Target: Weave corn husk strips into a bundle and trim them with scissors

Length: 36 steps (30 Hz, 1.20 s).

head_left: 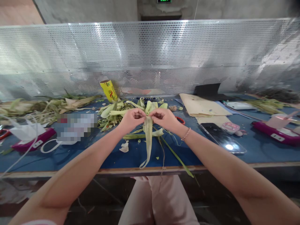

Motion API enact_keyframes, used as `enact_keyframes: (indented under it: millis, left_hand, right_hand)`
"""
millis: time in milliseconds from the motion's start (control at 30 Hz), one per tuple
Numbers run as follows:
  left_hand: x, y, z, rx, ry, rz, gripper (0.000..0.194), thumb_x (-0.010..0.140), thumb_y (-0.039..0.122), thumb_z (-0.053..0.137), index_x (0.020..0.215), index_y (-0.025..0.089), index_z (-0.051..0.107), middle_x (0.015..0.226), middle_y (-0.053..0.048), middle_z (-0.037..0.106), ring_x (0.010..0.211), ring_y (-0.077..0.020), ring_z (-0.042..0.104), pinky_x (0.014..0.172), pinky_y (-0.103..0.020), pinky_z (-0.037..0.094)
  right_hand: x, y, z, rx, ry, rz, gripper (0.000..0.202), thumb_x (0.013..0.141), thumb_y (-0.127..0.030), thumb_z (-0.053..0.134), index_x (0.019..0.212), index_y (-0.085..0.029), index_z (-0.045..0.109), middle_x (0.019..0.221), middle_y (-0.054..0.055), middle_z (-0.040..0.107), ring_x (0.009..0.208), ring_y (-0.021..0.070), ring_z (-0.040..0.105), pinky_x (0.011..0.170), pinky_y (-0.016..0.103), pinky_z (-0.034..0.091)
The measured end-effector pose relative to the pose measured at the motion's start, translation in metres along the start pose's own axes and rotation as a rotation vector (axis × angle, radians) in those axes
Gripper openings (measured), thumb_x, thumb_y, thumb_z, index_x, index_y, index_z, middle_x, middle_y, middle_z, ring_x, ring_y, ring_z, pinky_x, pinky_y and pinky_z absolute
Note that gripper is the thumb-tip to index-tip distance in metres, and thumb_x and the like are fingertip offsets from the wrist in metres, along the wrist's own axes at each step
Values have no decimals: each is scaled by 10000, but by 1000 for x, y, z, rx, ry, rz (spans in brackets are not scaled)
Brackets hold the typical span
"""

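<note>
1. Your left hand [134, 118] pinches the upper part of a corn husk strip [148, 132], thumb and fingertips together on it.
2. Your right hand [164, 118] pinches the same strip from the other side, fingertips closed on it just beside those of the left; a bracelet [186, 134] circles that wrist.
3. The strip is in front of you, between your hands and above the near part of the blue tabletop [98, 159]; it hangs down from your fingers, its lower end curling to the left.
4. Behind your hands, more husk pieces [108, 120] lie heaped, mostly beyond the left one, with a yellow tube [109, 90] standing tilted at their far side.
5. Below your right hand, a long green strip [177, 155] slants towards you and pokes past the table edge; pale scraps [124, 147] lie to the left of the hanging strip.
6. To your right lie a phone [219, 137], its screen reflecting a bright light, a pink case [230, 127] beside it and brown paper [201, 106] farther back.
7. A magenta power strip [274, 133] sits farther right, and a perforated metal panel [150, 59] stands across the far side.
</note>
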State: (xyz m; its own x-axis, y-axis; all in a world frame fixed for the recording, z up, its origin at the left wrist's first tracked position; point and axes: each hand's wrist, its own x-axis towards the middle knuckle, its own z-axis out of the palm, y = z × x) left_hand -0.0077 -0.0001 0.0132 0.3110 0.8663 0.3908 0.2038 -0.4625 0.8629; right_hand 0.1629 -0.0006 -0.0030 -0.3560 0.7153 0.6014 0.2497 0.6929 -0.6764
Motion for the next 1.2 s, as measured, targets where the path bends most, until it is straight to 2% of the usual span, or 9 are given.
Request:
enact_keyframes:
  millis: [167, 333, 467, 600, 733, 867, 1067, 1200]
  left_hand:
    - [2, -4, -2, -206, -1, -4, 96, 577, 183, 642, 642, 134, 591, 529, 21, 597, 486, -76, 554, 551, -221, 483]
    - [3, -6, -3, -268, 7, 30, 105, 572, 173, 659, 654, 130, 611, 533, 18, 609, 485, -76, 561, 527, -210, 488]
    - [4, -7, -4, -267, 18, 58, 120, 577, 195, 669, 661, 127, 617, 539, 14, 610, 486, -78, 563, 525, -212, 494]
    - [3, -4, -3, -282, -1, 49, 158, 566, 216, 688, 658, 129, 593, 558, 20, 603, 496, -75, 565, 536, -212, 500]
    - [-1, 0, 0, -264, -57, 3, 177, 586, 229, 688, 671, 137, 563, 554, 30, 589, 503, -74, 567, 528, -201, 495]
    - [-2, -1, 2, -251, -60, 5, 171, 588, 212, 679, 691, 142, 561, 568, 31, 597, 484, -70, 557, 499, -196, 482]
    - [1, -7, 1, -218, 42, 79, 83, 575, 165, 644, 635, 139, 592, 534, 30, 569, 493, -72, 538, 497, -201, 465]
    - [0, -4, 2, -146, 81, 122, 60, 548, 162, 631, 578, 144, 583, 529, 23, 572, 491, -85, 532, 492, -219, 455]
  right_hand:
    - [0, 2, 2, 240, -2, 78, 161, 700, -186, 504, 789, -172, 636, 685, 10, 646, 641, 119, 613, 652, 281, 524]
    - [0, 3, 0, 273, 8, 69, 175, 717, -188, 507, 821, -188, 647, 733, 6, 659, 699, 122, 627, 695, 283, 532]
    - [1, 4, -1, 151, 14, -20, 208, 743, -165, 476, 869, -188, 640, 772, 13, 656, 696, 111, 617, 671, 263, 525]
    - [0, 1, -4, -151, 96, -206, 198, 748, -134, 469, 834, -181, 641, 760, 23, 645, 682, 110, 591, 629, 243, 499]
    - [-3, -1, -5, -385, 131, -433, 210, 786, -125, 439, 847, -190, 629, 789, 32, 645, 757, 124, 587, 708, 267, 488]
    - [-4, 0, -6, -452, 105, -517, 226, 816, -134, 416, 898, -192, 618, 851, 45, 646, 816, 130, 586, 754, 279, 485]
    - [-2, -6, -5, -354, 104, -448, 213, 785, -114, 442, 835, -197, 632, 824, 30, 654, 778, 121, 592, 720, 269, 488]
    - [-2, -8, -2, -153, 73, -258, 154, 750, -138, 487, 786, -176, 632, 795, 41, 641, 737, 121, 587, 635, 244, 488]
